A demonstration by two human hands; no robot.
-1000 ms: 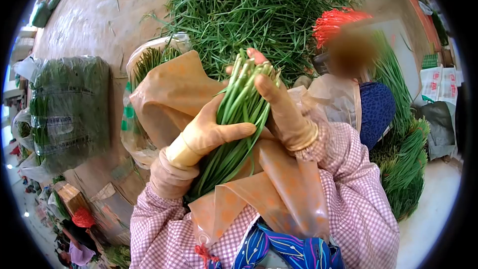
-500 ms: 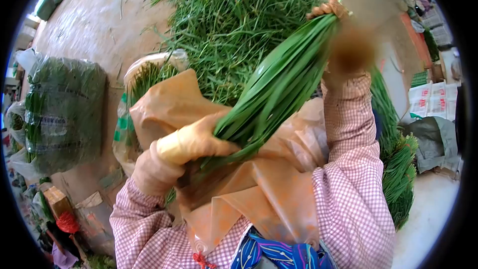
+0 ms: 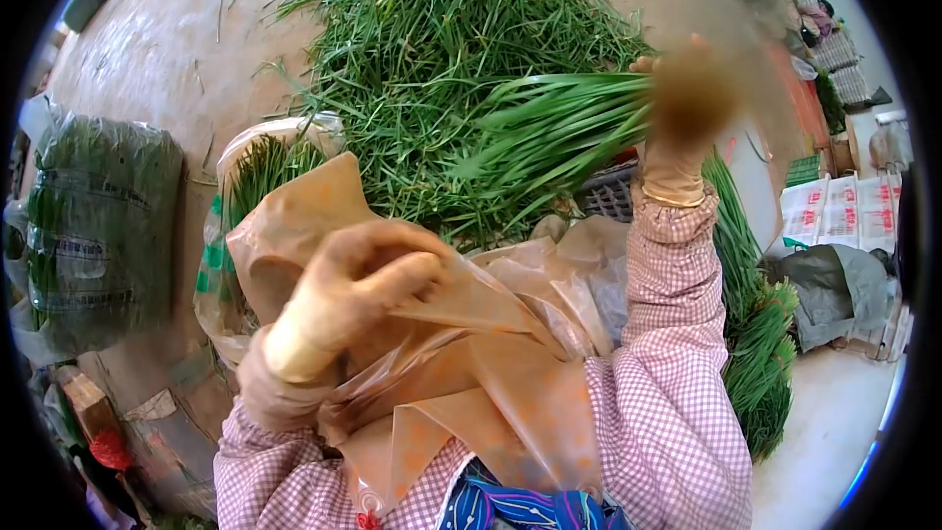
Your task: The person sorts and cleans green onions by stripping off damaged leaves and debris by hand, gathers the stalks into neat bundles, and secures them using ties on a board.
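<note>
My right hand [image 3: 687, 103], raised at the upper right and mostly covered by a brown blur, grips a bunch of garlic chives [image 3: 569, 128] by one end. The long flat green leaves spread leftward over a pile of loose green leaves [image 3: 442, 49]. My left hand [image 3: 378, 270], in a pale glove, hovers over the tan plastic apron [image 3: 500, 393] on my lap. Its fingers curl in toward the thumb, and no leaves show in them.
On the left stands a large plastic-wrapped bale of greens [image 3: 103, 226]. An open bag of chives [image 3: 270, 172] sits beside my left knee. More bunched greens [image 3: 760, 373] lie at my right side, near a grey sack [image 3: 834, 294]. A dark crate [image 3: 606, 191] shows beyond my lap.
The bunch has left my left hand and swung up and away, from slanting across my lap to nearly level. My left hand has curled and stayed over the apron.
</note>
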